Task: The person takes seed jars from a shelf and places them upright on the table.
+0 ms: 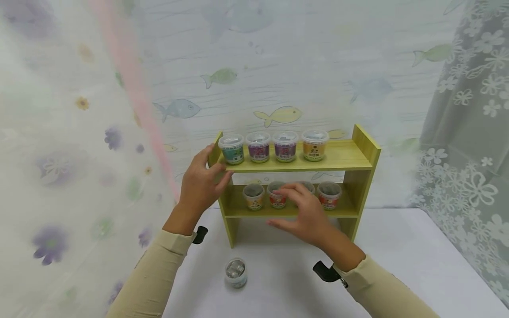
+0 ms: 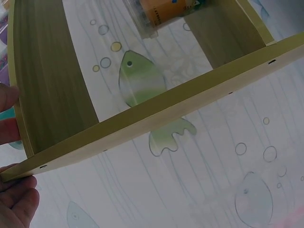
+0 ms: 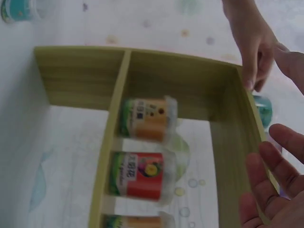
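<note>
My left hand point(image 1: 202, 182) grips the upper left corner of a small yellow-green wooden shelf point(image 1: 347, 152). In the left wrist view its fingers point(image 2: 21, 202) lie on both sides of the side panel. Just beside that hand stands a teal-labelled lidded cup point(image 1: 232, 150) on the top board. My right hand point(image 1: 308, 216) hovers in front of the lower board with thumb and fingers apart, holding nothing. It partly hides the lower row, where an orange-labelled cup point(image 3: 148, 119) and a red-labelled cup point(image 3: 142, 175) show in the right wrist view.
Two purple-labelled cups point(image 1: 258, 148) and a yellow-labelled cup point(image 1: 314, 145) share the top board. One more lidded cup point(image 1: 236, 273) stands on the white tabletop point(image 1: 278, 287) in front of the shelf. Fish-patterned cloth point(image 1: 278, 66) hangs behind; a floral curtain point(image 1: 473, 132) borders the right.
</note>
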Motion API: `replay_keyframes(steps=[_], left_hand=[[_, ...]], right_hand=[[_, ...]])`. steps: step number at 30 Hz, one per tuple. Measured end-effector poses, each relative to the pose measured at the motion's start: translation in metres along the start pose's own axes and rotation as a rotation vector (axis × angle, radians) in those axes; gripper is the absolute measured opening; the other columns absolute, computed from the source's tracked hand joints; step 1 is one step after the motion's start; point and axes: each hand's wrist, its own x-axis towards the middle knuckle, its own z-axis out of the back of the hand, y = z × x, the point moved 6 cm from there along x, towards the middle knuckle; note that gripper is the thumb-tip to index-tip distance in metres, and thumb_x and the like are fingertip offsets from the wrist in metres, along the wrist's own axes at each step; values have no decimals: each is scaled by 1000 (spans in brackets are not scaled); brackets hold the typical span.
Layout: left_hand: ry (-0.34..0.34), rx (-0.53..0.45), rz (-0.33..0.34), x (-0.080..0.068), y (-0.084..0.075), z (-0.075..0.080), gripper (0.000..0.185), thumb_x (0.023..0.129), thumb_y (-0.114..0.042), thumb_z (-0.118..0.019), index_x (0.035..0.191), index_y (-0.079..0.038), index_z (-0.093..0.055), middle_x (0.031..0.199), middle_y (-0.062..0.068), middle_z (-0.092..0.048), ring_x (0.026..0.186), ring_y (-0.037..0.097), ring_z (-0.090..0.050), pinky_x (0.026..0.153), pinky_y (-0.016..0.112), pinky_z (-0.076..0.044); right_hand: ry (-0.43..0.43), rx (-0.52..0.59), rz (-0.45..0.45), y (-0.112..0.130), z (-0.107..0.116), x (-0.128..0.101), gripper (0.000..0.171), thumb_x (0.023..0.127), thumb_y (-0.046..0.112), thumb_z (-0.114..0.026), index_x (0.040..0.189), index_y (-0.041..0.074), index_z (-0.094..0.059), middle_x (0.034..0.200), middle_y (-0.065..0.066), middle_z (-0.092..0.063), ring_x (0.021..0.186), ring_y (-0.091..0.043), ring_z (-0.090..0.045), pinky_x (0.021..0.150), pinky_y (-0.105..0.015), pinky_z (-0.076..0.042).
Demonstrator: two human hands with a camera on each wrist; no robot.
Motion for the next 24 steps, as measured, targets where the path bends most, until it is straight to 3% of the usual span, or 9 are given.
replay_keyframes(steps=[12, 24], left_hand=[[10, -18, 17, 0, 0, 1, 24, 89, -30, -82, 94, -6, -79, 146, 28, -56, 136, 43, -55, 106, 53, -51], [6, -32, 10, -1, 3, 0, 25, 90, -32, -80, 93, -8, -78, 146, 28, -55, 138, 41, -54, 108, 52, -50]], right_hand=[[-45, -45, -18, -5, 31, 21, 63, 74, 37, -94, 127, 12, -70, 133, -6, -59, 125, -24, -59, 99, -47, -53], [-334, -112, 51, -19, 72, 45, 53, 70, 25, -97, 113, 5, -73, 135, -18, -56, 132, -34, -48, 102, -53, -41]])
